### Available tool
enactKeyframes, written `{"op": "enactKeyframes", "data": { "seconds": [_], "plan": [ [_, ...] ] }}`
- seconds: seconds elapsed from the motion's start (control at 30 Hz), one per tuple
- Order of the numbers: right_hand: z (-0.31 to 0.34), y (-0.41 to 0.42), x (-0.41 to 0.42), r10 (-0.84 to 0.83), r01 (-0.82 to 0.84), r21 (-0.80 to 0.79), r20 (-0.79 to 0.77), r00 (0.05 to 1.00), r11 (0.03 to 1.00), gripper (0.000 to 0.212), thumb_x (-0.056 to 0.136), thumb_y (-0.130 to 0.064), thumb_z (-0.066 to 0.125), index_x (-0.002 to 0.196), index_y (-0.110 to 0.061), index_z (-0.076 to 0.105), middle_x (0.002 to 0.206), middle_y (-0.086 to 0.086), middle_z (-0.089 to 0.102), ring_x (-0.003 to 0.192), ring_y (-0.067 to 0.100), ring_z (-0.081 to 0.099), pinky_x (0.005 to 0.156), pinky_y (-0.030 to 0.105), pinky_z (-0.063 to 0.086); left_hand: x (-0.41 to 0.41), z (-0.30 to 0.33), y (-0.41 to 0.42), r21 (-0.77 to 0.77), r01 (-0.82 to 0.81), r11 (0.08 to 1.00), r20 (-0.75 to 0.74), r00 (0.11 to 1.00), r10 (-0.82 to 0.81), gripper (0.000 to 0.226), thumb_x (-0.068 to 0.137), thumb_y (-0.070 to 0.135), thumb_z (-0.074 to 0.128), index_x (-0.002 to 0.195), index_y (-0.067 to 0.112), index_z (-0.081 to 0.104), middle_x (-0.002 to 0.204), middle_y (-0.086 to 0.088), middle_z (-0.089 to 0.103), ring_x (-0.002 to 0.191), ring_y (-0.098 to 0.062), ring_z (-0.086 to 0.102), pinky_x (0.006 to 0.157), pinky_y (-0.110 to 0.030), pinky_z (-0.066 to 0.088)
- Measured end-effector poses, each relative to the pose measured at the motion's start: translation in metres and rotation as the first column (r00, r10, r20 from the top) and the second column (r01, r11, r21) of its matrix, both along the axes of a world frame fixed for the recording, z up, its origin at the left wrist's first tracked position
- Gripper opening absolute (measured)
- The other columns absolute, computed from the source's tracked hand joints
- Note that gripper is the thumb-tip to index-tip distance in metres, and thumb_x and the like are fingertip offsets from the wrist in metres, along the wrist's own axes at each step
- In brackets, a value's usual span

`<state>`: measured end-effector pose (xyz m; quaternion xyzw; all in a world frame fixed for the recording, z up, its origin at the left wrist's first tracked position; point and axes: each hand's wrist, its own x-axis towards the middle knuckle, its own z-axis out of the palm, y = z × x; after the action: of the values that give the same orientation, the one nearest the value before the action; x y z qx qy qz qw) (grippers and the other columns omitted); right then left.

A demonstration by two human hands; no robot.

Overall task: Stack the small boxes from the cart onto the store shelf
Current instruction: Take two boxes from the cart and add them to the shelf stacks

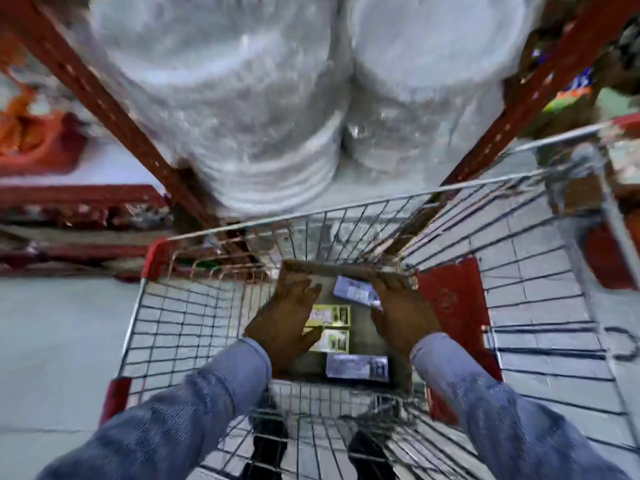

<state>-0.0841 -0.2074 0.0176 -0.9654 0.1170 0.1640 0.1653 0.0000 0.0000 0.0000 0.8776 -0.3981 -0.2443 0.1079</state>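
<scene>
A wire shopping cart (pixel 194 317) stands against a store shelf with red uprights (pixel 114 109). In the cart's basket sits an open brown carton (pixel 367 336) holding small boxes: a tilted purple box (pixel 353 290) at the far end, two yellow boxes (pixel 332 315) (pixel 334 340) in the middle and a grey-purple box (pixel 356 367) nearest me. My left hand (pixel 285 318) lies along the carton's left side with its fingers spread. My right hand (pixel 403 315) reaches along the right side, fingers extended, its thumb edge touching the purple box. The view is blurred.
Two plastic-wrapped stacks of white plates (pixel 263 109) fill the shelf bay straight ahead. A red panel (pixel 450 306) hangs on the cart's right wall. Red and orange goods (pixel 34 140) lie on the shelf to the left. Grey tiled floor (pixel 59 341) surrounds the cart.
</scene>
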Motion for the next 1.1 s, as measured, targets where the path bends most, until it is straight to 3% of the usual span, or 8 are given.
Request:
{"op": "enactKeyframes", "data": {
  "seconds": [0.07,0.13,0.3,0.4,0.57,0.87,1.0,1.1],
  "plan": [
    [-0.032,-0.002,0.008,0.006,-0.006,0.005,-0.005,1.000,1.000,0.068,0.081,-0.008,0.063,0.143,-0.019,0.036,0.142,0.017,0.046,0.120,0.041,0.048,0.093,0.044,0.046,0.004,-0.034,-0.011,0.029,-0.001,1.000,-0.042,0.999,0.002,0.072,0.093,0.035,0.061,0.149,0.009,0.025,0.157,-0.020,0.023,0.140,-0.041,0.030,0.112,-0.050,0.031],
    [-0.065,-0.009,0.014,0.001,-0.004,-0.035,-0.072,0.997,0.999,0.064,0.083,-0.010,0.063,0.141,-0.015,0.038,0.141,0.017,0.046,0.121,0.040,0.046,0.091,0.045,0.048,0.012,-0.065,-0.017,0.077,-0.002,0.997,-0.061,0.998,0.007,0.072,0.091,0.032,0.064,0.149,0.010,0.026,0.154,-0.020,0.032,0.133,-0.040,0.041,0.105,-0.050,0.041],
    [-0.132,-0.018,0.022,0.020,-0.033,-0.103,-0.125,0.992,0.994,0.063,0.080,-0.014,0.066,0.138,-0.010,0.041,0.135,0.016,0.052,0.117,0.037,0.050,0.089,0.044,0.050,0.024,-0.131,-0.024,0.187,0.083,0.979,-0.123,0.991,-0.061,0.074,0.088,0.024,0.069,0.147,0.010,0.027,0.149,-0.019,0.040,0.132,-0.036,0.042,0.104,-0.048,0.042],
    [-0.154,-0.018,0.026,0.046,-0.071,-0.154,-0.157,0.987,0.986,0.061,0.083,-0.017,0.065,0.138,-0.006,0.039,0.127,0.018,0.056,0.109,0.037,0.055,0.081,0.043,0.049,0.035,-0.152,-0.023,0.194,0.108,0.975,-0.200,0.977,-0.069,0.071,0.084,0.020,0.073,0.143,0.009,0.035,0.140,-0.019,0.049,0.126,-0.036,0.047,0.101,-0.046,0.044],
    [-0.173,-0.019,0.033,0.072,-0.095,-0.184,-0.127,0.989,0.978,0.051,0.084,-0.014,0.064,0.130,-0.005,0.045,0.120,0.017,0.059,0.103,0.037,0.058,0.082,0.044,0.049,0.047,-0.158,-0.026,0.218,0.197,0.956,-0.253,0.957,-0.139,0.064,0.086,0.022,0.071,0.140,0.008,0.041,0.138,-0.018,0.051,0.126,-0.032,0.046,0.102,-0.041,0.041],
    [-0.150,-0.023,0.038,0.044,-0.057,-0.141,-0.091,0.995,0.988,0.047,0.083,-0.012,0.065,0.125,-0.005,0.048,0.118,0.016,0.062,0.104,0.034,0.060,0.082,0.041,0.052,0.050,-0.137,-0.031,0.243,0.273,0.931,-0.209,0.952,-0.224,0.056,0.081,0.025,0.076,0.128,0.009,0.048,0.127,-0.014,0.058,0.113,-0.031,0.057,0.089,-0.038,0.049],
    [-0.089,-0.022,0.038,0.030,-0.036,-0.137,-0.045,0.999,0.990,0.037,0.073,-0.018,0.074,0.105,-0.009,0.059,0.107,0.015,0.068,0.096,0.035,0.065,0.075,0.039,0.054,0.051,-0.079,-0.017,0.219,0.257,0.941,-0.128,0.964,-0.234,0.072,0.076,0.036,0.079,0.135,0.012,0.046,0.133,-0.012,0.056,0.117,-0.030,0.054,0.093,-0.038,0.045],
    [-0.028,-0.019,0.040,0.034,-0.033,-0.131,0.006,0.999,0.991,0.037,0.067,-0.025,0.077,0.097,-0.015,0.060,0.098,0.011,0.069,0.089,0.034,0.066,0.067,0.036,0.052,0.053,-0.016,0.005,0.102,0.228,0.968,-0.007,0.974,-0.228,0.061,0.072,0.045,0.074,0.125,0.023,0.054,0.120,-0.006,0.066,0.103,-0.027,0.063,0.079,-0.034,0.051]
  ]
}}
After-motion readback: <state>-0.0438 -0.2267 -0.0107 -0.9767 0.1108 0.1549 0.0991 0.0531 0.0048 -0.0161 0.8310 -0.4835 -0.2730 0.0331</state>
